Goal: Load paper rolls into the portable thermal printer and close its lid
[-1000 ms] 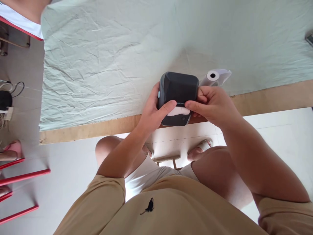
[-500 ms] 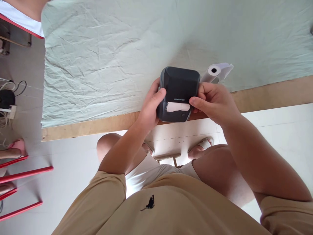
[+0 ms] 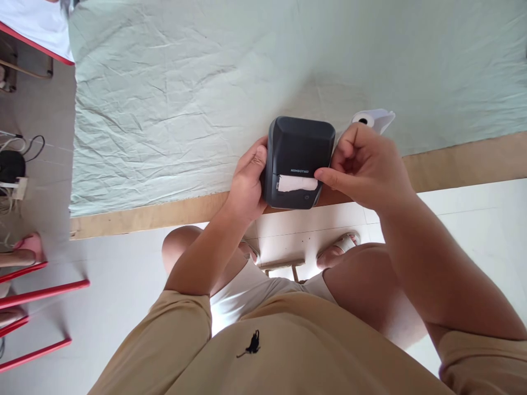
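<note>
A dark grey label printer (image 3: 304,145), marked NIIMBOT, is tilted up at the table's front edge. A strip of white label paper (image 3: 297,183) sticks out of its slot, above a small round button. My left hand (image 3: 248,184) is closed around the printer's left side, its thumb along the edge. On the other side, my right hand (image 3: 364,164) has its thumb tip at the right end of the paper strip. Its other fingers curl against the printer's right side, partly hidden. Just behind that hand lies a white paper roll (image 3: 369,116) with a dark core, partly covered by it.
A wrinkled pale green cloth (image 3: 173,99) covers the table, with a bare wooden edge (image 3: 144,215) along the front. Another person's white, red-trimmed clothing (image 3: 37,24) shows at top left. Red metal legs (image 3: 45,293) and cables (image 3: 16,148) are on the left floor.
The printer has shifted slightly down and left. My left thumb has slid off its front toward the side. My right hand has risen a little and now covers more of the paper roll.
</note>
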A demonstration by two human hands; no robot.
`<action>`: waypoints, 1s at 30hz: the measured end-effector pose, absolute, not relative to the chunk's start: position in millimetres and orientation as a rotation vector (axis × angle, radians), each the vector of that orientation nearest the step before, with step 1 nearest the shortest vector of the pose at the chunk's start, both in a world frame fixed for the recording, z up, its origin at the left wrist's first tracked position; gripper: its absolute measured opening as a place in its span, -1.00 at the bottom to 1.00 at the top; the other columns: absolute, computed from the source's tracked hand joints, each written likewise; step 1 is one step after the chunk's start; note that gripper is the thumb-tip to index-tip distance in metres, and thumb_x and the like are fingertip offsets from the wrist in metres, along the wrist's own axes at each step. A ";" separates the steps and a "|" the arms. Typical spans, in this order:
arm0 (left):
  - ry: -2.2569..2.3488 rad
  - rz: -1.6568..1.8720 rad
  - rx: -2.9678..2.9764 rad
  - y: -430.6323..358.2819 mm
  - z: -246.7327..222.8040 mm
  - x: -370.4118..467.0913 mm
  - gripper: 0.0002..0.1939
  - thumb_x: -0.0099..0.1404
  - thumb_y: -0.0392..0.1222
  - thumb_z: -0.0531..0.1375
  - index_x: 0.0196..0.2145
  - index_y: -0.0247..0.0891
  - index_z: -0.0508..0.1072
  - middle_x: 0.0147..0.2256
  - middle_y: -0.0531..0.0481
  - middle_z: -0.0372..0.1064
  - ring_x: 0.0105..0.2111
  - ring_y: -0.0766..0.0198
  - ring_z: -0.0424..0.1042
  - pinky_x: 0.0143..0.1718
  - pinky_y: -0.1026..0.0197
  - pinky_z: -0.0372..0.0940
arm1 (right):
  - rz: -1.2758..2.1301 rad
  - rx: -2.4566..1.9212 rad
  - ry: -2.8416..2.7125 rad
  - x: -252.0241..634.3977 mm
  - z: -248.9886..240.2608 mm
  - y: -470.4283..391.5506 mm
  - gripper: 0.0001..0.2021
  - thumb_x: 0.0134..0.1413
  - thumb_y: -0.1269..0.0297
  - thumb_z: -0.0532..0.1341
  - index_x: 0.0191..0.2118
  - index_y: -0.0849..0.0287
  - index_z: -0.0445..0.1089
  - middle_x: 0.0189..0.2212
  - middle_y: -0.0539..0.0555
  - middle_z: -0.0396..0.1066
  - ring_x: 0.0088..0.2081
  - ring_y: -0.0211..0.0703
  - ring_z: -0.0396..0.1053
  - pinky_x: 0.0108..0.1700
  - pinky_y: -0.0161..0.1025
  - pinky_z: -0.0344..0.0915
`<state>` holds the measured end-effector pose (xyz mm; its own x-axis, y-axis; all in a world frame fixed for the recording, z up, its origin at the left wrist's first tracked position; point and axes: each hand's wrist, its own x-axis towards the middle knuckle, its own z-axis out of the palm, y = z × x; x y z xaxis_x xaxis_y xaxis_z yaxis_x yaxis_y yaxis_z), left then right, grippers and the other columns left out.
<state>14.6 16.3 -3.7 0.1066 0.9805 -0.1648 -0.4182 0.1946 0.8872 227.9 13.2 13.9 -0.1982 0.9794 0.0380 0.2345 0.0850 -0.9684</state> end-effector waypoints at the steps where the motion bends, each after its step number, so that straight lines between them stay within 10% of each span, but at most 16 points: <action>1: 0.920 1.203 0.793 16.6 -3.7 14.5 -0.72 0.62 -0.06 0.17 -0.26 -0.13 0.57 -0.37 0.03 0.54 0.16 0.06 0.69 0.27 0.04 0.59 | 1.141 -1.234 -1.572 227.2 16.7 12.7 -0.42 0.09 0.11 0.58 -0.35 0.00 0.07 -0.55 -0.15 0.20 -0.49 -0.29 0.09 -0.43 -0.19 0.12; 10: 0.933 1.073 0.895 22.7 -9.9 14.2 -0.53 0.48 0.36 0.22 -0.10 -0.12 0.51 -0.04 -0.10 0.69 0.41 -0.19 0.52 0.30 -0.19 0.59 | 0.861 -1.300 -1.650 223.2 35.2 4.3 -0.58 -0.01 0.39 0.53 -0.35 -0.02 0.22 -0.59 -0.20 0.28 -0.56 -0.28 0.20 -0.45 -0.16 0.15; 16: 0.912 0.988 0.952 20.0 -9.6 10.9 -0.38 0.34 0.40 0.39 0.12 -0.09 0.50 -0.12 -0.06 0.70 0.02 -0.12 0.74 -0.09 -0.07 0.67 | 0.573 -1.237 -1.374 214.4 34.3 0.6 -0.77 0.33 0.24 0.45 -0.27 -0.02 0.37 -0.40 -0.04 0.59 -0.36 -0.10 0.60 -0.42 -0.14 0.35; 30: 0.957 0.951 1.058 10.5 -4.7 10.0 -0.21 0.37 0.43 0.38 0.33 -0.09 0.43 0.11 -0.13 0.66 0.11 -0.13 0.70 0.10 -0.13 0.59 | 0.396 -1.415 -2.212 219.7 37.4 9.4 -0.82 0.27 0.22 0.36 -0.03 -0.06 0.58 -0.33 0.02 0.59 -0.47 -0.19 0.17 -0.39 -0.15 -0.18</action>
